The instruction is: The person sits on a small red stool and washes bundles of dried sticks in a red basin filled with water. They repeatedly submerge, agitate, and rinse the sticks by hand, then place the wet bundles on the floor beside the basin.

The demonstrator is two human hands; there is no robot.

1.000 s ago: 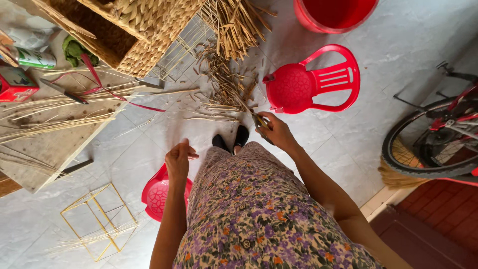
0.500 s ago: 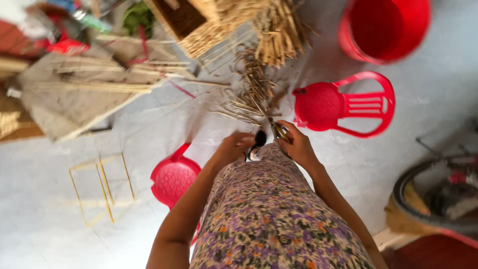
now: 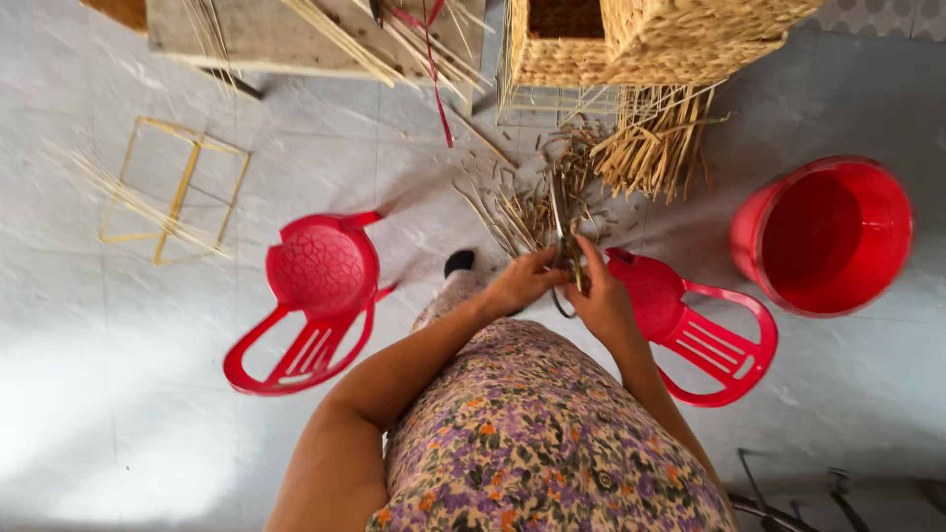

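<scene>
Standing over the tiled floor (image 3: 148,325), the person held both hands together at the centre of the frame, the left hand (image 3: 520,284) and the right hand (image 3: 603,300) each closed narrowly around a pair of scissors (image 3: 564,236) whose blades pointed up toward the loose straw scraps (image 3: 522,212), seemingly so both hands could steady it. Two red plastic chairs (image 3: 320,286) (image 3: 705,330) sat either side of the feet, a red bucket (image 3: 823,236) at right, and a woven basket (image 3: 650,39) with a straw bundle (image 3: 655,148) lay at the upper middle.
</scene>
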